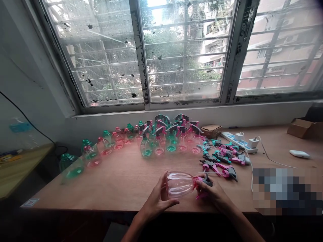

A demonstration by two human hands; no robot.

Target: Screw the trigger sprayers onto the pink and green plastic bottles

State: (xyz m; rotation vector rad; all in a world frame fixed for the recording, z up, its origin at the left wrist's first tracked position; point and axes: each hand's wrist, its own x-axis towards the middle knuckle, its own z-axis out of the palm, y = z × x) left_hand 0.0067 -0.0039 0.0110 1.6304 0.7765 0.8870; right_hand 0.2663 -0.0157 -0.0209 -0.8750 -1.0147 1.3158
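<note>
A clear pink spray bottle [179, 185] lies on its side in the air between my hands, just over the table's front part. My left hand [159, 196] is curled round its base, thumb below and fingers behind. At the neck, my right hand [210, 191] grips the pink and black trigger sprayer head [200, 181], which sits at the bottle's mouth; whether it is fully seated I cannot tell. Just beyond my right hand lies a pile of loose trigger sprayer heads [222, 154] in pink, teal and black.
Bottles with sprayers [171, 143] stand in a group near the window wall. Open-necked green and pink bottles [92, 158] form a line to the left. A power strip [238, 141] with chargers, a cardboard box [304, 126] and a white device [299, 154] are on the right.
</note>
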